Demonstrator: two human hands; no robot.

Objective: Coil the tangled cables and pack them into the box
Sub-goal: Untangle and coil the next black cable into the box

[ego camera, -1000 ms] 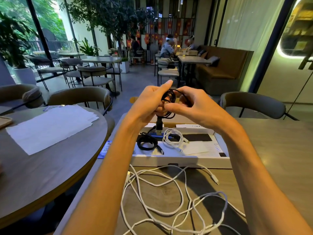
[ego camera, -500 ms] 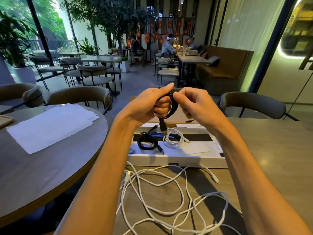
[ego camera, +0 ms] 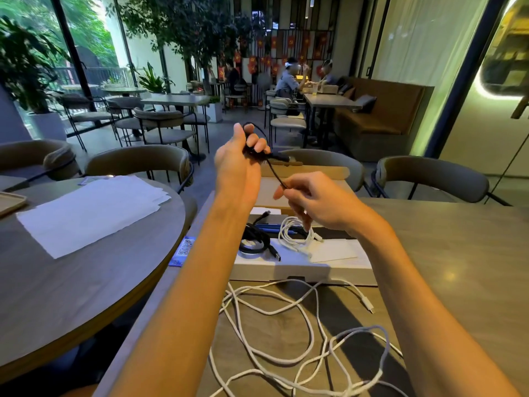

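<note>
My left hand [ego camera: 239, 160] is raised above the box and closed around a coiled black cable [ego camera: 273, 170]. One strand of it runs down to my right hand [ego camera: 307, 200], which pinches it between thumb and fingertips. Its plug sticks out to the right of my left fingers. Below them lies the flat white box [ego camera: 300, 269], open, holding a coiled black cable [ego camera: 254, 242] on the left and a coiled white cable [ego camera: 294, 234] beside it. Loose white cables [ego camera: 286, 333] lie tangled on the table in front of the box.
A round table [ego camera: 71, 282] with white paper sheets [ego camera: 88, 210] stands to the left. A blue QR card [ego camera: 183, 250] lies left of the box. Grey chairs [ego camera: 429, 179] stand behind my table [ego camera: 458, 253]. People sit at far tables.
My hands have drawn apart. The right hand dropped lower and pulled one strand of the black cable out of the coil, while the left hand rose and turned with the coil.
</note>
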